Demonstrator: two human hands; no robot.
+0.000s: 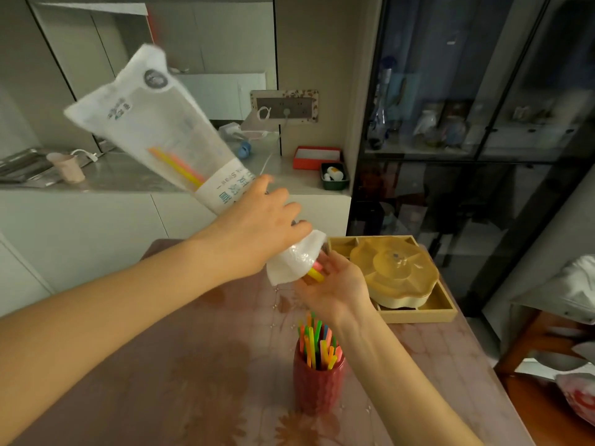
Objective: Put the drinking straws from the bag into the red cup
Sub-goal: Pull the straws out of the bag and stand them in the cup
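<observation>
My left hand (257, 220) grips the white plastic straw bag (161, 123) near its open end and holds it tilted, mouth pointing down to the right. A few yellow and pink straws (180, 165) show through the bag. Their lower ends (315, 272) stick out of the bag's mouth, and my right hand (335, 288), palm up under the mouth, has its fingers curled on them. The red textured cup (317, 384) stands on the table below my right wrist, with several coloured straws (317, 342) upright in it.
A tan flower-shaped lidded dish (396, 268) sits in a wooden tray (428, 312) at the table's far right. The pinkish table (161, 381) has a floral cover. Behind it is a counter with a pink cup (69, 167) and a red box (317, 157). A glass cabinet (467, 123) stands at right.
</observation>
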